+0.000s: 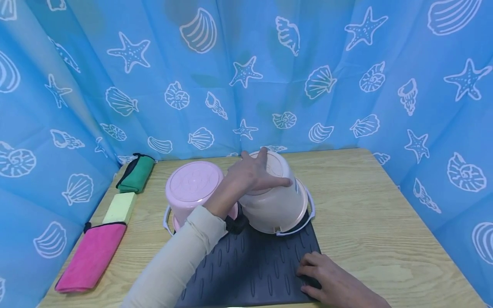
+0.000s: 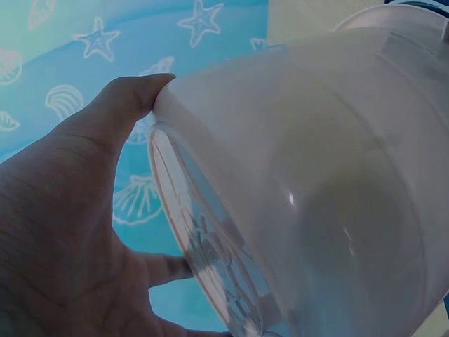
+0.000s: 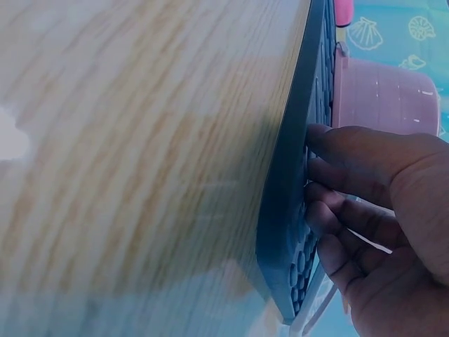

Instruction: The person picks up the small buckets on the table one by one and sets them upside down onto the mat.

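Observation:
My left hand (image 1: 250, 173) grips the base of an upside-down beige bucket (image 1: 275, 207), its fingers spread over the base and its thumb at the side. In the left wrist view, thumb and fingers span the rim of the bucket's ridged base (image 2: 210, 246). The bucket leans to the right, with its pale handle (image 1: 311, 209) round the mouth end. A black mat (image 1: 250, 261) with raised oval ridges lies under it. On the mat's right edge rests my right hand (image 1: 333, 278), fingers bent loosely. Its fingertips touch the ridged face in the right wrist view.
An upside-down pink bucket (image 1: 194, 182) stands left of the beige one, partly behind my left forearm. At the table's left edge lie a green cloth pouch (image 1: 138, 173), a pale yellow block (image 1: 120, 207) and a pink pouch (image 1: 92, 256). A blue shell-patterned curtain (image 1: 242, 42) surrounds the table (image 1: 377, 222).

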